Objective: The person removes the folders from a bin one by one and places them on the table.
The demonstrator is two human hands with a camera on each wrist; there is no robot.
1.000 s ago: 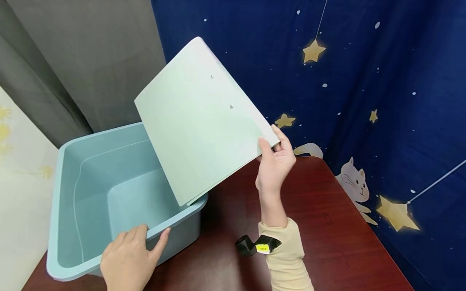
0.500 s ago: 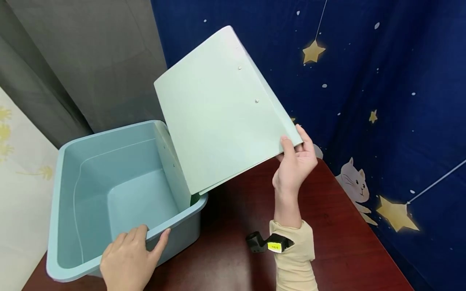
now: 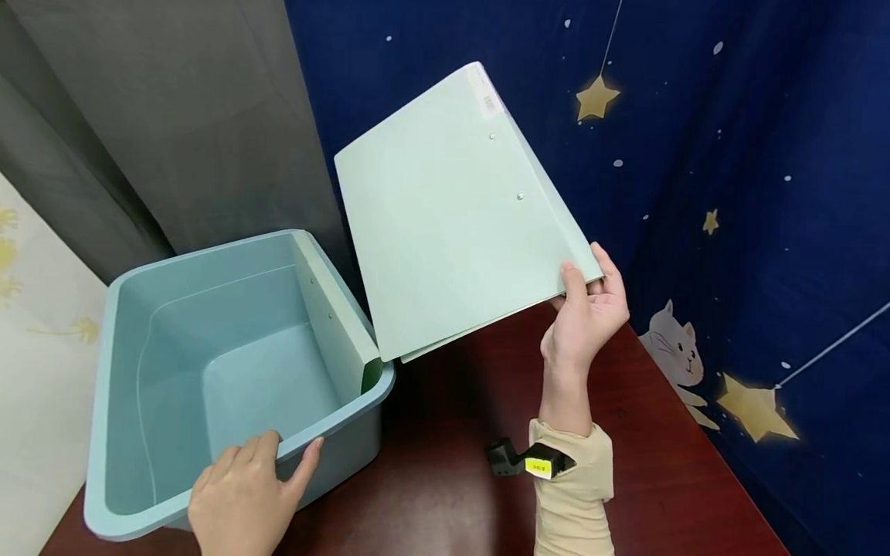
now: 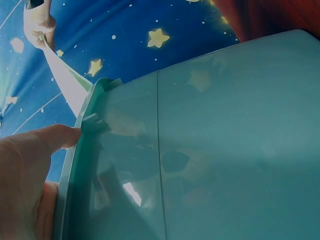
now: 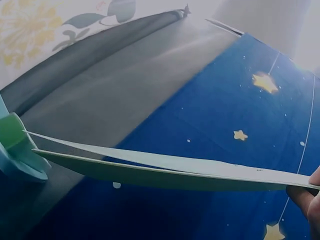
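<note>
My right hand (image 3: 587, 316) pinches a pale green file folder (image 3: 445, 224) by its lower right corner, the thumb on the near face. The folder is tilted in the air, with two metal rivets and a small label near its spine edge. Its lower left corner is at the tub's right rim; whether they touch I cannot tell. My left hand (image 3: 243, 494) grips the front rim of a light blue plastic tub (image 3: 102, 386), thumb outside. Inside the tub, a second pale green folder (image 3: 334, 309) stands against the right wall. In the right wrist view the held folder (image 5: 150, 172) appears edge-on, its covers slightly parted.
The tub stands on a dark red-brown wooden table (image 3: 445, 463), whose right edge slants away. Behind hang a grey curtain (image 3: 181, 139) and a blue curtain (image 3: 667, 193) with stars and a cat. A pale printed cloth (image 3: 42, 371) is at the left.
My right hand has moved to the right with the folder, drawing it off the tub. The second folder in the tub has come into view. My left hand stays on the rim.
</note>
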